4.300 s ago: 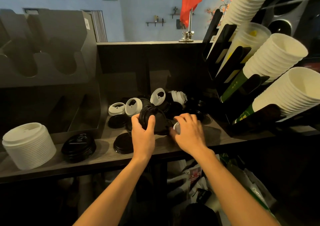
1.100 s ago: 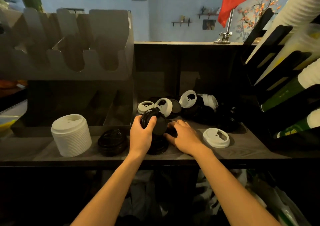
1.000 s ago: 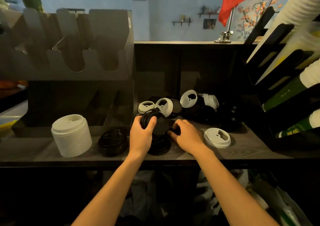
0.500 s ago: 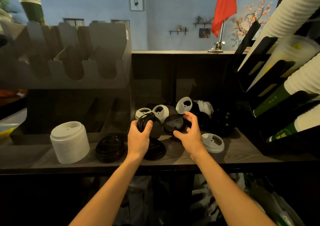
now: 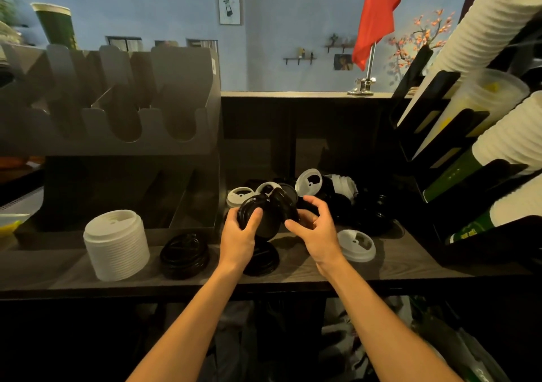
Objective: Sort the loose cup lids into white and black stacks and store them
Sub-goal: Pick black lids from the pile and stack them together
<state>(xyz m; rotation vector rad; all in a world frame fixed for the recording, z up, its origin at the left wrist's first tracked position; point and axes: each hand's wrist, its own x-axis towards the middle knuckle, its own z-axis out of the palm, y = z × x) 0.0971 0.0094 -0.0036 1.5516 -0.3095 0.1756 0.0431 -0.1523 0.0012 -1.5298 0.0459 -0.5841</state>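
While in left hand (image 5: 237, 239), glossy round black lids (image 5: 268, 224).

glossy black plastic lids (image 5: 184, 251), matt white lids (image 5: 116, 245), wood-grain shelf (image 5: 410, 260)

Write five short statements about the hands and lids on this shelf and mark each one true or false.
1. The left hand grips a stack of black lids. True.
2. A lone white lid lies flat on the shelf, right of the right hand. True.
3. The right hand lies flat on the shelf. False: it is raised and pinches one black lid beside that stack.
4. The white lid stack stands right of both hands. False: it stands left of them, beside a black stack.
5. The loose pile behind the hands holds white and black lids. True.
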